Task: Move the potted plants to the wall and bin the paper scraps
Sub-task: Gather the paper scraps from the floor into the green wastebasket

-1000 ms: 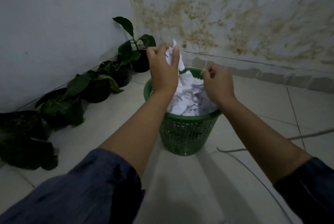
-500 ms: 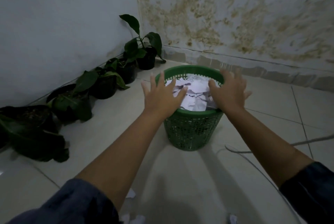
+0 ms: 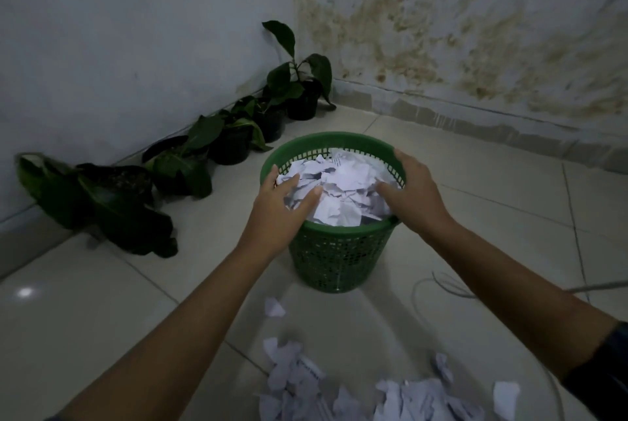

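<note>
Plenty of paper scraps (image 3: 343, 393) are left on the floor tiles (image 3: 85, 301), heaped at the near edge of view, behind both wrists and roughly midway between the arms (neither hand clearly nearer). More scraps fill the green basket (image 3: 336, 257) almost to the rim. Left hand (image 3: 282, 203) is laid flat on the paper in the basket, fingers spread and straight, nothing pinched. Right hand (image 3: 413, 191) is rested over the right side of the rim, fingers relaxed, thumb toward the paper, nothing held. Both forearms are stretched forward, so a pull-back toward the body is judged necessary for the next pickup. Potted plants (image 3: 238, 138) are already lined along the left wall (image 3: 119, 30).
</note>
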Demonstrator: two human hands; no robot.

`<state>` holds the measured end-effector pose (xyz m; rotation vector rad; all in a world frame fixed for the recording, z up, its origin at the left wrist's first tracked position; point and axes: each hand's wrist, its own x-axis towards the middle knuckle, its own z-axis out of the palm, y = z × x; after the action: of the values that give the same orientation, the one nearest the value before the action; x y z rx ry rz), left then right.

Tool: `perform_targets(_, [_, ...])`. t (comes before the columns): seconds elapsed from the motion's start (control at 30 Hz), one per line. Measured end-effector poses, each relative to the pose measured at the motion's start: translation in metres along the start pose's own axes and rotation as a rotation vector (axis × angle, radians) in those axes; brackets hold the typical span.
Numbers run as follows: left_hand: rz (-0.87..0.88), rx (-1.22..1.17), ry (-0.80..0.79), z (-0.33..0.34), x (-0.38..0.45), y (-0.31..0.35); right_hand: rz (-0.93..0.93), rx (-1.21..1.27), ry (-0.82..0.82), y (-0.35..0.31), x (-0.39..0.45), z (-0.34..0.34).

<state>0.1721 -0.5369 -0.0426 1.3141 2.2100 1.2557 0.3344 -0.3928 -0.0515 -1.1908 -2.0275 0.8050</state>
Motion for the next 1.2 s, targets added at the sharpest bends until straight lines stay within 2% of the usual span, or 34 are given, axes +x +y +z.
perform_targets(0.13, [0.064, -0.013, 0.081, -0.015, -0.021, -0.011, -0.038, 0.085, 0.011, -0.017, -0.032, 0.004])
perform_targets(0.2, [0.091, -0.136, 0.171, -0.016, -0.034, -0.016, -0.064, 0.197, 0.138, -0.024, -0.059, 0.012])
perform_targets(0.27, [0.011, -0.313, 0.286, -0.009, -0.054, -0.03, -0.195, 0.234, 0.299, -0.022, -0.099, 0.026])
perform_targets(0.33, [-0.175, -0.327, 0.271, 0.006, -0.069, -0.059, -0.316, 0.196, 0.291, -0.005, -0.143, 0.046])
perform_targets(0.43, [-0.417, -0.194, 0.006, 0.032, -0.082, -0.116, -0.319, 0.126, 0.142, 0.029, -0.187, 0.068])
perform_targets(0.5, [-0.424, 0.081, -0.287, 0.042, -0.088, -0.149, -0.261, 0.004, -0.017, 0.05, -0.2, 0.079])
perform_targets(0.53, [-0.333, 0.274, -0.389, 0.045, -0.091, -0.16, -0.24, -0.096, -0.142, 0.06, -0.203, 0.084])
perform_targets(0.57, [-0.156, 0.427, -0.408, 0.047, -0.095, -0.169, -0.223, -0.212, -0.294, 0.071, -0.203, 0.088])
perform_targets(0.63, [0.08, 0.589, -0.458, 0.054, -0.103, -0.187, -0.191, -0.382, -0.547, 0.091, -0.202, 0.094])
perform_targets(0.67, [0.201, 0.648, -0.487, 0.06, -0.112, -0.195, -0.191, -0.405, -0.621, 0.097, -0.202, 0.096])
perform_targets(0.7, [0.232, 0.597, -0.533, 0.063, -0.124, -0.19, -0.21, -0.39, -0.667, 0.1, -0.202, 0.097])
perform_targets(0.73, [0.21, 0.469, -0.518, 0.067, -0.134, -0.187, -0.242, -0.339, -0.695, 0.101, -0.204, 0.099])
perform_targets(0.77, [0.125, 0.322, -0.456, 0.069, -0.145, -0.178, -0.283, -0.257, -0.707, 0.099, -0.207, 0.1])
perform_targets(0.83, [-0.1, -0.027, -0.433, 0.065, -0.166, -0.156, -0.325, -0.015, -0.691, 0.091, -0.214, 0.104])
perform_targets(0.9, [-0.191, -0.261, -0.295, 0.051, -0.183, -0.138, -0.365, 0.113, -0.552, 0.085, -0.214, 0.11])
perform_targets(0.97, [-0.19, -0.264, -0.036, 0.042, -0.202, -0.143, -0.362, 0.086, -0.425, 0.08, -0.208, 0.119])
perform_targets(1.0, [-0.174, -0.242, 0.078, 0.039, -0.212, -0.149, -0.37, 0.057, -0.441, 0.081, -0.203, 0.125])
perform_targets(1.07, [-0.139, -0.254, 0.206, 0.032, -0.231, -0.149, -0.441, -0.094, -0.52, 0.081, -0.192, 0.134])
perform_targets(1.13, [-0.033, -0.176, 0.236, 0.026, -0.25, -0.158, -0.514, -0.217, -0.59, 0.078, -0.187, 0.142])
perform_targets(1.2, [0.055, -0.049, 0.163, 0.024, -0.266, -0.177, -0.465, -0.268, -0.707, 0.077, -0.189, 0.144])
